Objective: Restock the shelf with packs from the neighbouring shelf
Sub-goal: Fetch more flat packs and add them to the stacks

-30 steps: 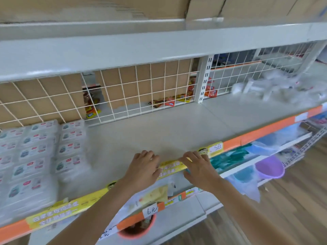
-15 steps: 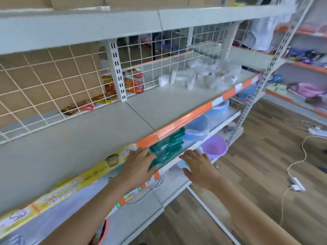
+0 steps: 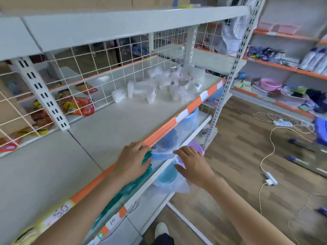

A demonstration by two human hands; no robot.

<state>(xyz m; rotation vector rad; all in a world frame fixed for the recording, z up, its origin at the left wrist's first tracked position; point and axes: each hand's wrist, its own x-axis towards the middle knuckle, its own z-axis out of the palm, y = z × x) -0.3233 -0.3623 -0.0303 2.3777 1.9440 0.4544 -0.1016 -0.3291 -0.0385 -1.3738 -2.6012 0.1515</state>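
- The packs (image 3: 164,85) lie in a loose heap of clear-wrapped bundles at the far end of the shelf (image 3: 113,124), well beyond both hands. They are tumbled over one another, not stacked, so I judge this is the stock to draw from, not a display.
- Nearer than that heap the shelf board is bare, which would give room to slide or carry packs along it.
- The left hand (image 3: 131,160) lies flat at the orange price strip (image 3: 164,129) on the shelf's front edge, fingers straight and spread. Its grip is wide and holds nothing. It looks like a steadying touch while the person leans toward the heap.
- The right hand (image 3: 192,163) hovers just in front of and below the shelf's edge, fingers out and relaxed. Its grip is likewise wide and empty. Whether it touches anything I cannot tell.
- Under the shelf's front edge, just beneath the hands, sit blue basins (image 3: 166,174) in thin plastic and a purple basin (image 3: 196,147), with green packets (image 3: 123,190) beside them. They belong to the lower tier and play no part here, as far as I can judge.
- Behind the shelf's wire mesh back (image 3: 99,68) lie red and yellow snack bags (image 3: 77,106), on the far side of the unit and out of reach from here.
- With both hands empty and the heap well apart, I would say no pack has been picked up yet. A reach along the shelf comes first.
- The wrapped bundles look light and slippery, so a two-handed scoop seems likelier than a pinch.
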